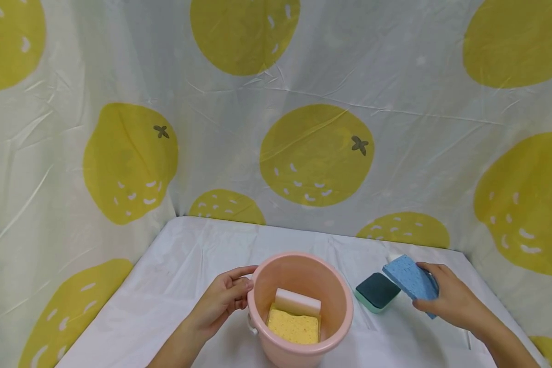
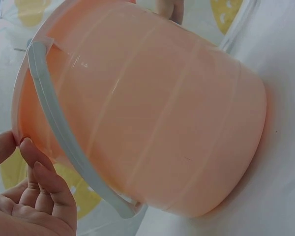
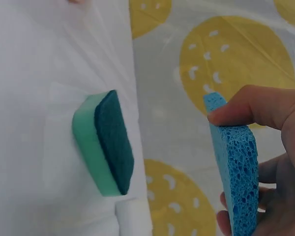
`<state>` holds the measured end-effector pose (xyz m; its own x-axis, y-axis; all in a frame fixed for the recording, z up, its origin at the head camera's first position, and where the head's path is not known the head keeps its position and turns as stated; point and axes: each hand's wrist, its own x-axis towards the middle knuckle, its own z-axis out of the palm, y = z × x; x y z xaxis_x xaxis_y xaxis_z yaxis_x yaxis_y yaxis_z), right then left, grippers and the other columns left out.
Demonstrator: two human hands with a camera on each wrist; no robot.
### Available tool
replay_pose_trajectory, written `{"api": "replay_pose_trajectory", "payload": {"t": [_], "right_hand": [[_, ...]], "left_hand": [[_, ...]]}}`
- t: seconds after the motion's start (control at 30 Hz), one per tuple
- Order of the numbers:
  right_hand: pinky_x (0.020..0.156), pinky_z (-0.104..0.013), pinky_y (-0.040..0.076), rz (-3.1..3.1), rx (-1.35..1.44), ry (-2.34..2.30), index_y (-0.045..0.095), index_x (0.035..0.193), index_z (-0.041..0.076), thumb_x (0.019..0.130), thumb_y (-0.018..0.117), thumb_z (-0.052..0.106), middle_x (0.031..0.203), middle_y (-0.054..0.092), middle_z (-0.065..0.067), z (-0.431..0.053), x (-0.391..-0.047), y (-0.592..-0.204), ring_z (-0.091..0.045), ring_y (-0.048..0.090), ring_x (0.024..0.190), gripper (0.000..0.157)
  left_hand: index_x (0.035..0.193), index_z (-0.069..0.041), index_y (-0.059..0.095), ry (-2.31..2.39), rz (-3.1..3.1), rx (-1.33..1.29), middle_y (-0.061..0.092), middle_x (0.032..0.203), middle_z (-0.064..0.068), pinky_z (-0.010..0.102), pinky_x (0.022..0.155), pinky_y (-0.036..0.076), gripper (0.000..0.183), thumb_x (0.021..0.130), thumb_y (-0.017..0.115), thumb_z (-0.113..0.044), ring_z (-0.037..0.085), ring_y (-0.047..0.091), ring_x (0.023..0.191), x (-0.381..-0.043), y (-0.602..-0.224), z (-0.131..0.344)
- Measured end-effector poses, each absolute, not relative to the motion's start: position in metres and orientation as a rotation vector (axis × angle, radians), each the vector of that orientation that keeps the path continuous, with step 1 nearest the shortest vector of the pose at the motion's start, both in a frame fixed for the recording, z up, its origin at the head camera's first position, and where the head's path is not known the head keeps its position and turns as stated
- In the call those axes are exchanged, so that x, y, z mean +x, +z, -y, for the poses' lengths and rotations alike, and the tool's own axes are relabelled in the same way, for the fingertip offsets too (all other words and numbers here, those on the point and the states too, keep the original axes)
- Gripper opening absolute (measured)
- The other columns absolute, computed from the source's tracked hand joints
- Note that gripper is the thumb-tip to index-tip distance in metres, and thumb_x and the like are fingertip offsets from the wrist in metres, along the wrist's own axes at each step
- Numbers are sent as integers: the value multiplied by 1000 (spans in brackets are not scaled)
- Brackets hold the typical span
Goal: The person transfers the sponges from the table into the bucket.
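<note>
My left hand [image 1: 223, 301] pinches the rim of a pink plastic bucket [image 1: 345, 312] at its left side. The bucket's pale handle [image 2: 64, 128] hangs down along its outside in the left wrist view. Inside the bucket lie a yellow sponge [image 1: 294, 327] and a pale pink-white block [image 1: 298, 302]. To the right, my right hand [image 1: 455, 296] grips a blue porous sponge [image 1: 409, 278] between thumb and fingers, held above the table. Just left of it, a green sponge with a dark scouring side [image 1: 378, 290] rests on the table, dark side up.
A white sheet covers the table [image 1: 202, 245]. Curtains with yellow fruit prints [image 1: 317, 153] rise at the back and both sides. Behind the green sponge a white block-like thing [image 3: 132, 216] lies in the right wrist view; its kind cannot be made out.
</note>
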<state>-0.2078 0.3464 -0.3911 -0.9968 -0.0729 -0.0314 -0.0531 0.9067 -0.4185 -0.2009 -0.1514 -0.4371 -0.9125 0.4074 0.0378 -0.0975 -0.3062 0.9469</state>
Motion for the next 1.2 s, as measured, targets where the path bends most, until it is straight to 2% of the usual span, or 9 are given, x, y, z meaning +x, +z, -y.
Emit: {"api": "replay_pose_trajectory", "payload": {"t": [0.2, 0.37, 0.6, 1.2], "right_hand": [[81, -67, 54, -3071, -228, -728, 32, 153, -1, 77, 88, 36, 144, 32, -34, -334, -205, -372, -58, 44, 115, 102], [81, -67, 54, -3096, -383, -757, 36, 154, 4, 77, 88, 33, 146, 36, -32, -316, -201, -355, -54, 47, 117, 98], [77, -57, 58, -3038, -521, -818, 39, 155, 9, 75, 89, 33, 149, 39, -26, -275, -198, -328, -48, 50, 117, 97], [87, -53, 56, -2934, -938, -780, 47, 152, 12, 76, 87, 26, 147, 46, -12, -213, -202, -307, -37, 53, 123, 87]], "left_hand": [[146, 11, 46, 2278, -1626, 384, 68, 92, 0, 20, 69, 51, 52, 102, 65, -10, 9, 57, 73, -201, -436, 150], [146, 10, 46, 2273, -1629, 382, 68, 93, 1, 20, 70, 51, 52, 102, 65, -10, 9, 57, 73, -201, -435, 150], [146, 11, 45, 2276, -1627, 403, 68, 95, 2, 20, 69, 51, 52, 102, 64, -9, 9, 58, 73, -201, -436, 151], [146, 11, 46, 2274, -1613, 396, 68, 95, 2, 20, 69, 52, 51, 103, 64, -10, 8, 58, 73, -201, -435, 150]]}}
